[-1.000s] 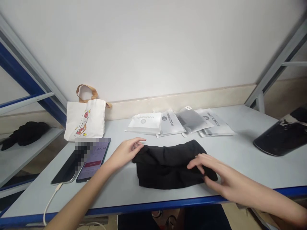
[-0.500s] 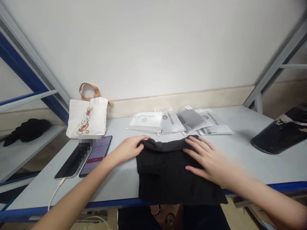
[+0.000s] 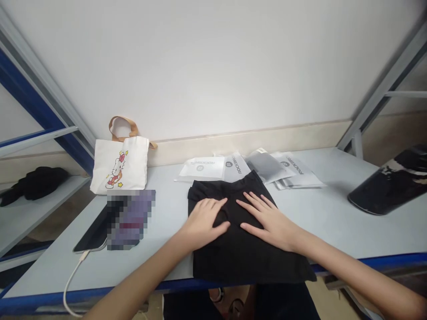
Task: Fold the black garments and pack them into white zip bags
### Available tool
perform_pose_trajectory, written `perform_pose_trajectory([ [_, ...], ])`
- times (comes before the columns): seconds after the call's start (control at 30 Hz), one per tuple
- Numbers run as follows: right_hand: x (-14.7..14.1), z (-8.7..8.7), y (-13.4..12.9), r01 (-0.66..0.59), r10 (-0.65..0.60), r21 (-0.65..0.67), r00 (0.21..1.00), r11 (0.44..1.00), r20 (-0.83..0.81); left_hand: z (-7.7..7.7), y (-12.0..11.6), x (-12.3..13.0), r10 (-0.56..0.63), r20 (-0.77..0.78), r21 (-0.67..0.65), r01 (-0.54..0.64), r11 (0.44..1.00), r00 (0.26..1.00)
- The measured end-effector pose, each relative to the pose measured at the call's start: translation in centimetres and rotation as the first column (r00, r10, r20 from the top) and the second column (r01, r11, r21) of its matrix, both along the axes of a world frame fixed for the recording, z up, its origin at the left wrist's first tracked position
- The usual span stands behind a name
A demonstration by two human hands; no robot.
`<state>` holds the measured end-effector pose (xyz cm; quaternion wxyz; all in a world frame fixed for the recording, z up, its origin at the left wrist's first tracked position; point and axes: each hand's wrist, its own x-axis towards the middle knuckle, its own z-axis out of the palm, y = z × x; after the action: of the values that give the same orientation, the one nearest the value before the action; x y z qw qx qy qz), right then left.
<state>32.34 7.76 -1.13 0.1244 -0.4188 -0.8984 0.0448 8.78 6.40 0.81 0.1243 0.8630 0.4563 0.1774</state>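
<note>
Head view: left hand (image 3: pixel 203 224) and right hand (image 3: pixel 268 224) press open, just apart, on the folded black cloth garment (image 3: pixel 247 262); it reaches the front edge of the pale grey tabletop (image 3: pixel 333 226).

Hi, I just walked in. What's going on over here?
A person has their left hand and right hand spread flat on a black fabric garment near the front edge of a pale grey table. Frosted ROCKBROS packets lie behind it. Further left are a phone on a white cable and a white Hello Kitty tote bag.
</note>
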Motion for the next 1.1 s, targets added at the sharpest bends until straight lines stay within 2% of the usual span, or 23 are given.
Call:
perform_pose_trajectory([
  [0.07,0.3,-0.1,0.1,0.028,-0.028,-0.027,1.000,0.999,-0.003,0.8,0.3,-2.0,0.087,0.001,0.034,-0.087,0.996,0.996],
  [0.13,0.6,0.0,0.1,0.037,-0.037,-0.043,0.999,0.998,0.003,2.5,0.3,-5.2,0.212,-0.006,0.050,-0.212,0.976,0.977],
  [0.2,0.7,0.1,0.1,0.043,-0.043,-0.036,0.999,0.998,0.011,4.4,-0.2,-8.4,0.424,-0.040,0.058,-0.422,0.905,0.905],
  [0.27,0.4,0.4,-0.2,0.045,-0.045,-0.001,0.999,0.999,0.012,5.7,-0.9,-10.3,0.499,-0.027,0.191,-0.486,0.853,0.866],
  [0.3,0.1,0.6,-0.3,0.038,-0.039,0.024,0.999,0.999,0.009,6.0,-1.3,-10.6,0.479,0.004,0.251,-0.464,0.849,0.878],
  [0.4,-1.2,1.7,-0.2,-0.053,0.053,0.070,0.999,0.996,0.004,5.1,-1.7,-8.6,0.304,0.040,0.322,-0.300,0.898,0.952],
  [0.5,-2.4,2.4,1.0,-0.125,0.125,0.010,0.992,0.992,0.008,2.1,-1.0,-5.4,0.201,-0.124,0.209,-0.173,0.963,0.972],
  [0.6,-2.5,2.1,2.8,-0.043,0.046,-0.075,0.998,0.996,0.032,-1.0,-0.3,-4.2,0.169,-0.240,0.049,-0.162,0.986,0.956],
  [0.7,-1.6,1.3,3.9,0.002,0.003,-0.121,0.999,0.993,0.040,-2.4,-0.3,-4.7,0.156,-0.268,-0.001,-0.162,0.987,0.951],
  [0.77,-1.0,0.9,3.9,-0.006,0.009,-0.126,1.000,0.992,0.028,-2.1,-0.5,-5.4,0.141,-0.271,0.031,-0.138,0.990,0.952],
  [0.83,-0.6,0.8,3.7,-0.009,0.011,-0.125,1.000,0.992,0.012,-1.3,-0.9,-6.1,0.170,-0.276,0.110,-0.144,0.983,0.946],
  [0.9,-0.5,0.8,3.5,-0.008,0.007,-0.127,1.000,0.992,-0.004,-0.2,-1.3,-7.0,0.299,-0.297,0.247,-0.229,0.942,0.907],
  [1.0,-0.5,0.7,3.4,0.000,-0.002,-0.114,1.000,0.993,-0.015,1.3,-2.0,-8.6,0.551,-0.394,0.393,-0.408,0.824,0.735],
  [1.07,-0.5,0.6,3.5,0.003,-0.004,-0.103,1.000,0.995,-0.013,1.8,-2.4,-9.5,0.613,-0.488,0.385,-0.478,0.790,0.621],
  [1.1,-0.5,0.6,3.6,0.002,-0.003,-0.100,1.000,0.995,-0.014,1.9,-2.6,-9.9,0.613,-0.527,0.360,-0.499,0.788,0.589],
])
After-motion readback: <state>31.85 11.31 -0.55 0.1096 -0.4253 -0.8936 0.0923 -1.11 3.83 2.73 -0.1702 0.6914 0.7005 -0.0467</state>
